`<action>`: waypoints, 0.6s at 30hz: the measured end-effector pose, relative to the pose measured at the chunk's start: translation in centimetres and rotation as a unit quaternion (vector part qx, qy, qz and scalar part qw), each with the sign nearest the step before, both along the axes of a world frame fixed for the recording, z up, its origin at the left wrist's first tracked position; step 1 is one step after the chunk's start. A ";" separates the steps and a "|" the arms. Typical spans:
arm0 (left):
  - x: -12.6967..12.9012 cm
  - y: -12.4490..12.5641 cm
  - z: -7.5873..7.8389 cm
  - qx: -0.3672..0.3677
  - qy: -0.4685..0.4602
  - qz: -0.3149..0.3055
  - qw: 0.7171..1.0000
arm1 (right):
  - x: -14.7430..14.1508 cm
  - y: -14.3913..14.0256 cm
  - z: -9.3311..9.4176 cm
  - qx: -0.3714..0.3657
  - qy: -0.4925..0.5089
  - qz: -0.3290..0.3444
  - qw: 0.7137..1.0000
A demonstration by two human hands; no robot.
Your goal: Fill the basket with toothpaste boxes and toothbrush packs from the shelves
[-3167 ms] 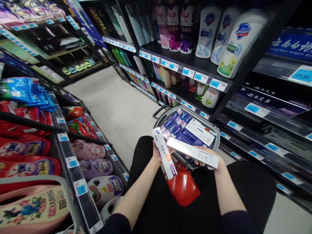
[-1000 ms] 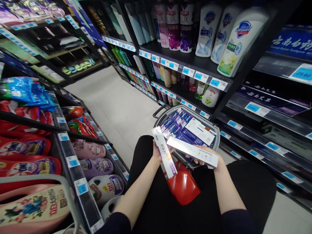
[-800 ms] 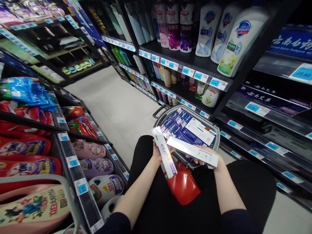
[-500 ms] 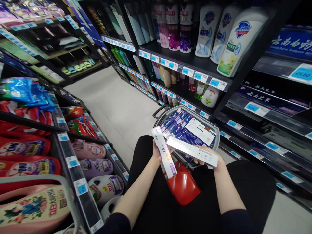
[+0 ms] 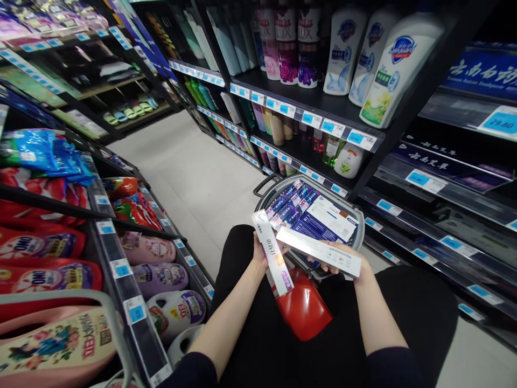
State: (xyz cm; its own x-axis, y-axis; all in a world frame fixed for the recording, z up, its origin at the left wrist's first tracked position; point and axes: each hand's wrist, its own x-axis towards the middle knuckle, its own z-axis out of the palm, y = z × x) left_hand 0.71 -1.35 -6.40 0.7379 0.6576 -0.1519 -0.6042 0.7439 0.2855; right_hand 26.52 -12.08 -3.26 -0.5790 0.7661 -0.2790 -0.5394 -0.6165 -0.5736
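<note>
Toothpaste cartons fill both my hands. My left hand (image 5: 258,252) wraps around the upper part of a white carton with purple end (image 5: 273,261), which stands tilted, its purple end pointing down toward my lap. My right hand (image 5: 350,265) is under a second white carton (image 5: 319,251), fingers curled up around its long edge, holding it flat and nearly level, its left end almost touching the first carton.

I judge both to be light, stiff cardboard with a glossy, slightly slick skin, and likely to dent if pinched at the middle of a wide face. The better hold seems to be across the narrow sides, near the middle of the length, so neither end swings.

Just beyond my hands sits a grey basket (image 5: 357,240), packed with dark blue cartons (image 5: 291,207) and one white carton (image 5: 335,214) lying on top. Near my knees, below the basket, is a red container (image 5: 304,310).

To the right, shelves carry white body wash bottles (image 5: 393,70) and blue price tags (image 5: 361,139). To the left, pink and purple detergent jugs (image 5: 159,277) lie on low shelves, with red refill bags (image 5: 48,275) nearby.
</note>
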 end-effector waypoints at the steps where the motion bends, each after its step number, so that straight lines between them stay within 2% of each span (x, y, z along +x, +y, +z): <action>1: 0.0 0.0 0.1 -0.003 0.005 0.002 1.000 | 0.0 0.0 0.0 0.002 0.001 -0.002 1.000; 6: 0.1 -0.1 0.5 -0.015 0.028 0.005 0.999 | 0.0 0.0 -0.1 0.002 0.006 -0.006 1.000; 18: 0.2 0.0 0.7 -0.010 0.010 0.000 1.000 | -0.1 0.0 0.1 -0.009 -0.021 -0.014 1.000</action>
